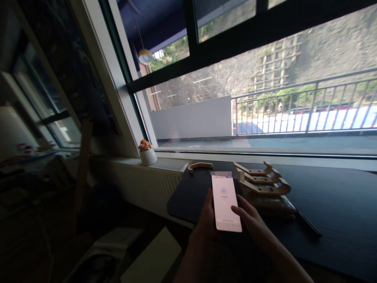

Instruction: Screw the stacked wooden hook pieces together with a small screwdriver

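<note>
A smartphone [224, 206] with a bright, pale pink-white screen is held upright between my two hands, over the near edge of the dark table. My left hand [207, 214] grips its left side, fingers mostly hidden behind it. On the other side, my right hand [250, 216] holds the right edge, and its thumb lies over the screen. Just beyond the right hand, several curved wooden pieces with dark holes [262, 180] rest on a brown plastic-wrapped packet [271, 206]. A black pen-like stick [308, 225] sticks out beside the packet.
The dark table [332, 196] runs along the window. One bent wooden piece [200, 165] lies at its far left. A white pot with an orange top [148, 154] stands on the sill by the radiator [153, 188]. White boxes [153, 257] sit low at the left.
</note>
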`<action>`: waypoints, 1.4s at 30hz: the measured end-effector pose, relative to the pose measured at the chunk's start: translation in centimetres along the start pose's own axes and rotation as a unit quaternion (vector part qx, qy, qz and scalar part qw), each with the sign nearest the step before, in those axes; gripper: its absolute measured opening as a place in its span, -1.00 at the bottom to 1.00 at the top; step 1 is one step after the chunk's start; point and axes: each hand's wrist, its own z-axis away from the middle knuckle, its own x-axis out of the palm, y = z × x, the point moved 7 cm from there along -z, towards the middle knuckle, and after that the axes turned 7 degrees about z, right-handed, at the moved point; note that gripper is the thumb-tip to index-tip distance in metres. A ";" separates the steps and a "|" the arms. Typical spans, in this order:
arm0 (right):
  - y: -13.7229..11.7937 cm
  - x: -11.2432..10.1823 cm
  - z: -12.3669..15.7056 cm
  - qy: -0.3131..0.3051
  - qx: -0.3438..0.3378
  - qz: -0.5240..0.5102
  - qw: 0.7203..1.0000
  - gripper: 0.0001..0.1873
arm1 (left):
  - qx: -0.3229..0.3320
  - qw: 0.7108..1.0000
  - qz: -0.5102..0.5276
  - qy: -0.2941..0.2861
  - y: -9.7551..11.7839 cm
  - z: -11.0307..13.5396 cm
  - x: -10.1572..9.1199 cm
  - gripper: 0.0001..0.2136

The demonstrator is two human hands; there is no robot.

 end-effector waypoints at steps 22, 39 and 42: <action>0.0 0.0 0.0 0.001 0.002 -0.006 1.000 -0.41 | 0.015 1.000 -0.009 0.012 0.2 0.1 0.0 -0.39; 0.1 0.0 0.1 0.005 0.010 0.001 1.000 -0.43 | 0.010 1.000 -0.008 0.014 0.2 0.3 0.3 -0.38; 0.2 -0.1 0.0 0.007 0.008 0.004 1.000 -0.42 | 0.013 1.000 -0.006 0.022 0.2 0.3 0.3 -0.39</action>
